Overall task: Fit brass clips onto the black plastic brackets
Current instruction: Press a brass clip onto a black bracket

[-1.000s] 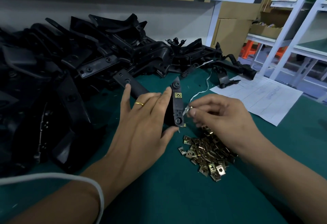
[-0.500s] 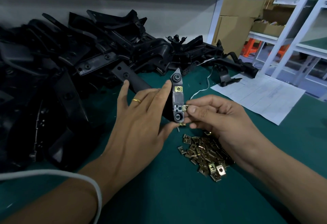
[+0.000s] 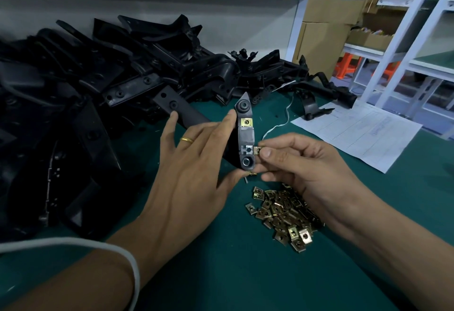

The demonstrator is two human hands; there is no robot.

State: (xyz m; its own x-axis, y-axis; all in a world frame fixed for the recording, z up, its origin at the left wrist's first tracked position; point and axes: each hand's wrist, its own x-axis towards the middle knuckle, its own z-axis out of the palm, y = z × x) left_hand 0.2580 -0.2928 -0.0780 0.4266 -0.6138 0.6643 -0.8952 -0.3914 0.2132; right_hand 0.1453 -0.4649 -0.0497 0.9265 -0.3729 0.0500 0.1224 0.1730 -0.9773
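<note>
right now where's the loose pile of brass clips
In the head view the pile of brass clips lies on the green mat, right of centre, just under the right hand and below the held bracket.

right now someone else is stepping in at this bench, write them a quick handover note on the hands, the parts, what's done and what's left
Left hand: holds the black bracket upright above the green mat, index finger along one edge, thumb under its lower end.
Right hand: pinches a brass clip at the bracket's right edge, beside the lower slot.
Done: upper clip already seated on this bracket.
Left: push the lower clip home; it sits beside the slot, not yet fully on. Then continue through the bracket pile at the left.
Loose clips lie below the right hand.
</note>
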